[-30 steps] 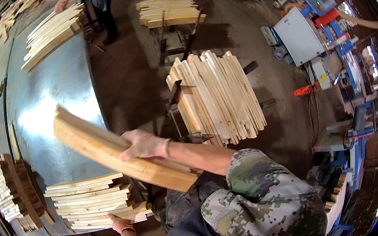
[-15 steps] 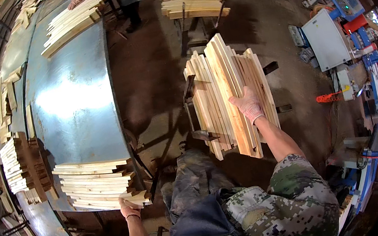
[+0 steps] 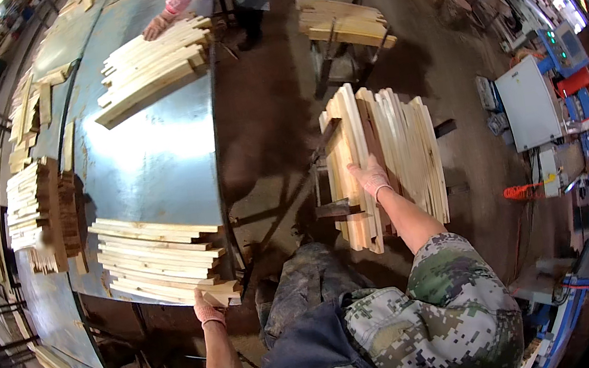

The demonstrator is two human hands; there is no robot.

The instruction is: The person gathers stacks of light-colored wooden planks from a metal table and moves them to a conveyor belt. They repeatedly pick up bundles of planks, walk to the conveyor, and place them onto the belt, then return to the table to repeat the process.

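Observation:
My right hand (image 3: 372, 177), in a pale pink knitted glove, grips long pale wooden boards (image 3: 350, 146) at the left side of a stack lying on a metal rack. A darker gap runs beside these boards, and more wooden slats (image 3: 409, 153) lie to its right. My left hand (image 3: 209, 310), gloved alike, is closed at the near right corner of a row of wooden slats (image 3: 162, 259) on the metal-topped table (image 3: 157, 173). Its thumb lies on the nearest slat (image 3: 221, 294); the other fingers are partly hidden under the edge.
Across the table a co-worker's gloved hand (image 3: 158, 25) rests on another slat pile (image 3: 156, 64). A second rack holds boards (image 3: 343, 20) farther off. A stacked bundle (image 3: 35, 216) stands at left. On the right are a white cabinet (image 3: 524, 103) and an orange coiled hose (image 3: 524, 192).
My right hand has shifted the gripped boards to the stack's left side, and a dark gap shows beside them. My left hand stays at the slats. The whole view has turned slightly.

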